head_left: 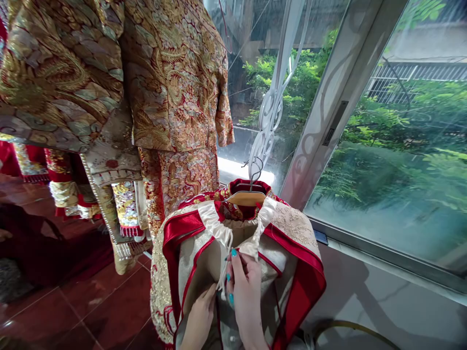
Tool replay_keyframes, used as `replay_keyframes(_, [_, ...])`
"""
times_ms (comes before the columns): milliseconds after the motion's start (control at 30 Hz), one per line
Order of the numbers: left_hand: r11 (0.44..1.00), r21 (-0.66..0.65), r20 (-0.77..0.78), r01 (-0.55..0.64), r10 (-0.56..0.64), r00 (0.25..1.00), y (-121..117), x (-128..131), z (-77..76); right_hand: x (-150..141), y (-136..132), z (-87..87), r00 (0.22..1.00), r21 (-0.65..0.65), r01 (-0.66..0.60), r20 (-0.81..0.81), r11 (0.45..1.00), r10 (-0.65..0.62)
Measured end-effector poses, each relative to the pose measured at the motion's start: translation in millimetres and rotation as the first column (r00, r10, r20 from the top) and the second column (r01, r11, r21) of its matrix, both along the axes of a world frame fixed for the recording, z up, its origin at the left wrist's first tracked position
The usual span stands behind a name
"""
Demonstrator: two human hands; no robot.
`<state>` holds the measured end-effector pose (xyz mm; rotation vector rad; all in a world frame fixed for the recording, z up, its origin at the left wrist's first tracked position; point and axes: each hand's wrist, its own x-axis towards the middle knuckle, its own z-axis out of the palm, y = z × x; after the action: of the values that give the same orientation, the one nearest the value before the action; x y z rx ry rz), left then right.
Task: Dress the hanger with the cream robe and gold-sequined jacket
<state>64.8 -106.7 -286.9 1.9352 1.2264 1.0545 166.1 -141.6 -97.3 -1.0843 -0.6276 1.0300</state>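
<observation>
A red and cream embroidered garment (292, 272) hangs on a wooden hanger (246, 198) in front of me, its inner lining turned outward. My right hand (245, 284), with teal nails, pinches the cream drawstring ties (222, 233) at the garment's waist. My left hand (201, 313) rests just below and left of it, fingers curled against the lining near the tie's tassel. The hanger's metal hook (255, 170) catches on a white scrolled window grille (272, 112).
Gold and red embroidered robes (171, 87) hang at upper left, with more garments (65, 189) behind. A large window (401, 160) with greenery outside fills the right. Dark red floor tiles (91, 301) lie at lower left, a pale marble sill (383, 306) at lower right.
</observation>
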Motion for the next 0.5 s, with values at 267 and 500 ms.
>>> replay_keyframes(267, [0.999, -0.043, 0.082, -0.008, 0.012, 0.997, 12.2, 3.3, 8.3, 6.1, 13.5, 16.7, 0.999, 0.091, 0.005, 0.045, 0.996, -0.009])
replay_keyframes(500, [0.972, 0.208, 0.113, -0.112, 0.09, 0.99, -5.9, 9.7, 79.8, 14.8, 4.5, 6.5, 0.986, 0.039, -0.06, 0.16, 0.997, 0.053])
